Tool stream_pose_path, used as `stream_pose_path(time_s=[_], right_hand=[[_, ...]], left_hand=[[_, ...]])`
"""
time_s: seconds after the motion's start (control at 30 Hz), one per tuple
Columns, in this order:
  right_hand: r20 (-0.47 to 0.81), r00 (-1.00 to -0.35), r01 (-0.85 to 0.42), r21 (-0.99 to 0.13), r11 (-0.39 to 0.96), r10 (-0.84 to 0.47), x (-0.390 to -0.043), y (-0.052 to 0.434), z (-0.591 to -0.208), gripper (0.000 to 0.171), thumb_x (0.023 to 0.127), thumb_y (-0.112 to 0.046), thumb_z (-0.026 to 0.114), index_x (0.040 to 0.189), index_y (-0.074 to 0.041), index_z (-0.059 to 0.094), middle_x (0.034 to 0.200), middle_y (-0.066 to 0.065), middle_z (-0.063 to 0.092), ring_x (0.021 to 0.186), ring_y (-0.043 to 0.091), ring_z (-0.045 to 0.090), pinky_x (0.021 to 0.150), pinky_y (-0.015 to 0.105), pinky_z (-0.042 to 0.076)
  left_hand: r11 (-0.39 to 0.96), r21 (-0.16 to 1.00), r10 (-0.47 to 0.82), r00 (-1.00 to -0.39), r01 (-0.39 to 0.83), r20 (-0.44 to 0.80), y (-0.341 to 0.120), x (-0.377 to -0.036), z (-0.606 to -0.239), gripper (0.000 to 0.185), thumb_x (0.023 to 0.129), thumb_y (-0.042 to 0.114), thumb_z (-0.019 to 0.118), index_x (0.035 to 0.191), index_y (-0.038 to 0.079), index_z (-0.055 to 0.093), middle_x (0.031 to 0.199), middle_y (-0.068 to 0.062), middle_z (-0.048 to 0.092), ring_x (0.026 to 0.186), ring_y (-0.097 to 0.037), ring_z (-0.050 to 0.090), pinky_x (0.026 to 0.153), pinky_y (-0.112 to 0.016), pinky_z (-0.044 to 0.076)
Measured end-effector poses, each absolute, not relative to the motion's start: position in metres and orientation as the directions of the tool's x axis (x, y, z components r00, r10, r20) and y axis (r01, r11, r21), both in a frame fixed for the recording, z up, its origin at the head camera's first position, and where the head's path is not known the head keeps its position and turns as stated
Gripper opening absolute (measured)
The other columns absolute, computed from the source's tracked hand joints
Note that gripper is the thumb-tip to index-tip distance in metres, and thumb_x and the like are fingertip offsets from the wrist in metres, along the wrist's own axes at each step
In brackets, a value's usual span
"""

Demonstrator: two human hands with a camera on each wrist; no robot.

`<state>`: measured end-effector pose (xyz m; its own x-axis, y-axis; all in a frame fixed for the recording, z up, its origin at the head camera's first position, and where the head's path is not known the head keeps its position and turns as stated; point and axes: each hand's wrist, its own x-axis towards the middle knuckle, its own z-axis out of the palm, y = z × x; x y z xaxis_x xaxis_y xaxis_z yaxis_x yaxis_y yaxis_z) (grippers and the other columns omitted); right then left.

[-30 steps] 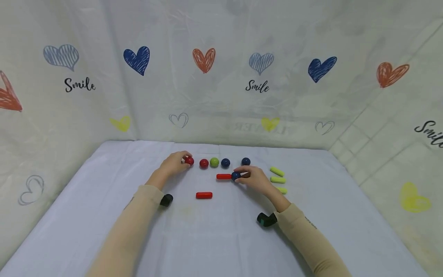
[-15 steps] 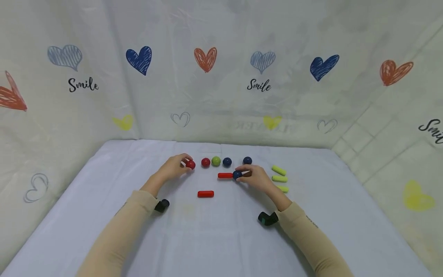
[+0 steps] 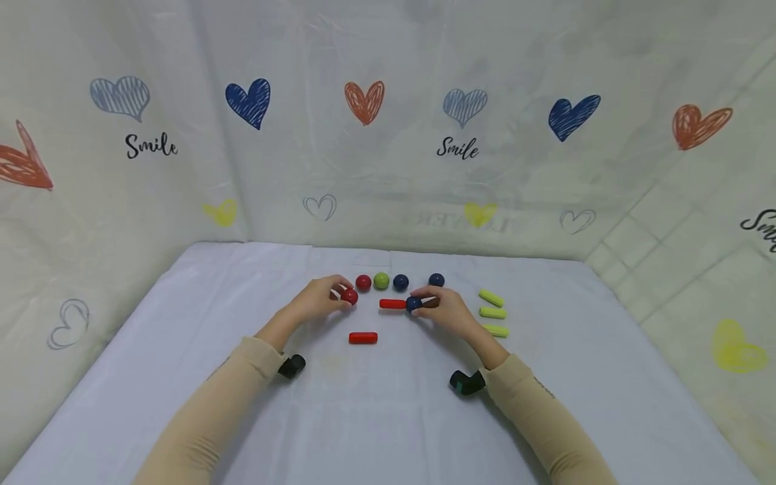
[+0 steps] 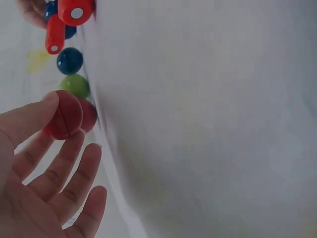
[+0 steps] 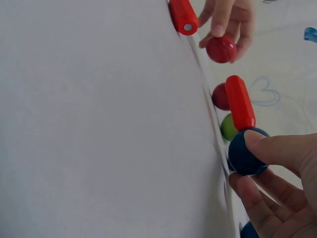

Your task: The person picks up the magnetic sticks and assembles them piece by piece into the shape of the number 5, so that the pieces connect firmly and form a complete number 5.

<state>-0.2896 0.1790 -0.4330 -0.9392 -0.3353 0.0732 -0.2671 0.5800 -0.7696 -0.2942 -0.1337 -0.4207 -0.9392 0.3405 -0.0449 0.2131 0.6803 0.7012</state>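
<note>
My left hand [image 3: 319, 298] pinches a red ball [image 4: 65, 115] between thumb and fingers, with the other fingers spread. To its right, my right hand [image 3: 445, 310] grips a dark blue ball [image 5: 247, 151] by thumb and fingertips. A red rod [image 5: 240, 103] with flat sides sticks out from that blue ball, pointing toward the left hand. A gap separates the rod's free end [image 3: 383, 304] from the red ball. Nearer the body, a second red rod [image 3: 363, 338] lies on the white cloth; its end shows a pale round spot in the left wrist view.
Behind the hands stand another red ball [image 3: 363, 283], a green ball [image 3: 381, 281] and two dark blue balls [image 3: 401, 283], roughly in a row. Several yellow-green rods [image 3: 492, 312] lie right of the right hand. A heart-printed curtain [image 3: 388, 168] rises behind the white-covered table [image 3: 376, 431].
My left hand has brought its red ball rightward and nearer the body, toward the red rod. The right hand has stayed nearly in place with the blue ball and rod.
</note>
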Motion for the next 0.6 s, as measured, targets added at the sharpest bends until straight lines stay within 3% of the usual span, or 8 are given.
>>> stream_pose_path(time_s=[0.6], right_hand=[[0.064,-0.936,-0.264,-0.778,0.569,-0.347,-0.29,0.178,-0.431,0.036,0.09,-0.011,0.08,0.124,-0.006,0.071,0.123,0.012,0.069,0.106,0.03,0.07,0.087,0.043,0.057]], left_hand=[[0.672,0.713,0.361,-0.929,0.199,-0.08,-0.107,-0.29,-0.42,0.034,0.091,0.015,0.079,0.123,0.011,0.067,0.112,-0.007,0.069,0.104,-0.023,0.062,0.088,-0.037,0.055]])
